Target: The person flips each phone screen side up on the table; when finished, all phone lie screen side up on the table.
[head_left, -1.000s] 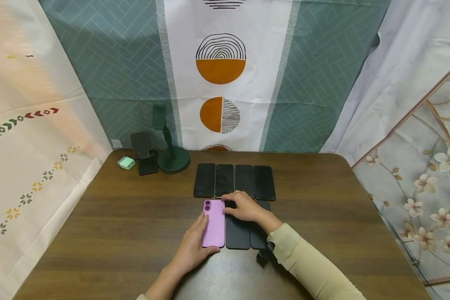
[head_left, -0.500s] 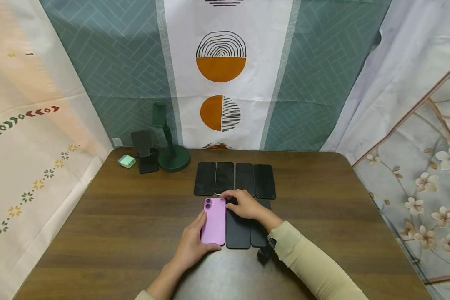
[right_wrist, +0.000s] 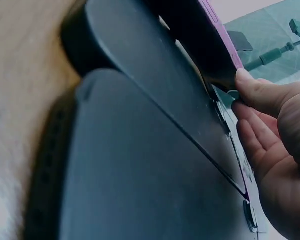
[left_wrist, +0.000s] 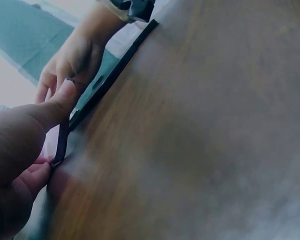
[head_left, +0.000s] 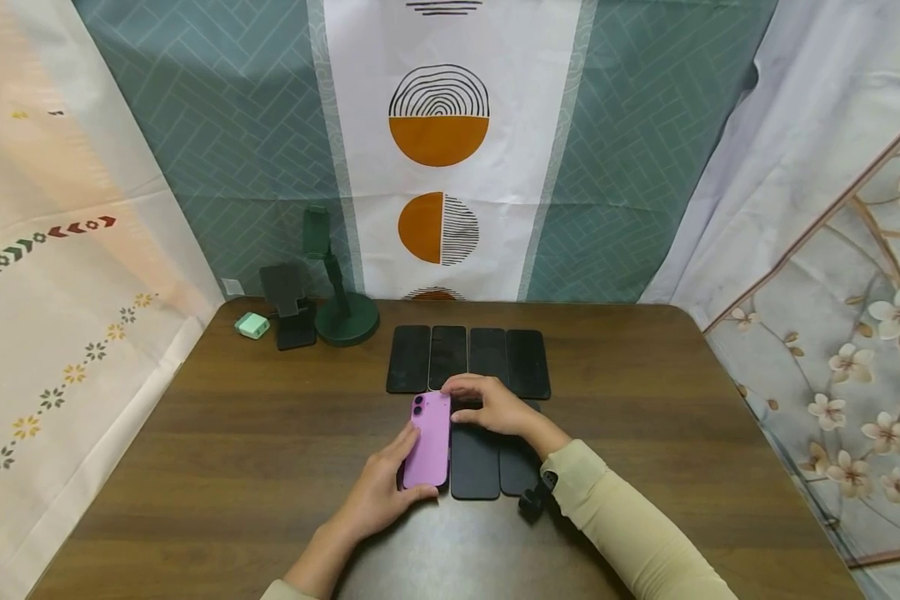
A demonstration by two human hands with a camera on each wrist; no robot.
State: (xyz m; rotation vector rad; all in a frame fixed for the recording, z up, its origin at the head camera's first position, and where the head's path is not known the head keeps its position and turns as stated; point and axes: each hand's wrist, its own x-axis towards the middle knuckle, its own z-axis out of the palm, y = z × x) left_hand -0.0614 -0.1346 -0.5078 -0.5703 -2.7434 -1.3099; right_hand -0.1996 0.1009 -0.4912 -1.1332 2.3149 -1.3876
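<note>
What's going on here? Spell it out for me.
A person is handling a pink phone: the left grip holds its left side and lower end, the right grip pinches near its top right corner. It is tilted, back up, its dark face showing beneath in the right wrist view. Two dark phones lie to its right, and four others lie in a row beyond on the table.

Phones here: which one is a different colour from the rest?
The pink phone, leftmost of the near row, held by the left hand and right hand. Its pink back sets it apart; the other phones look dark.
</note>
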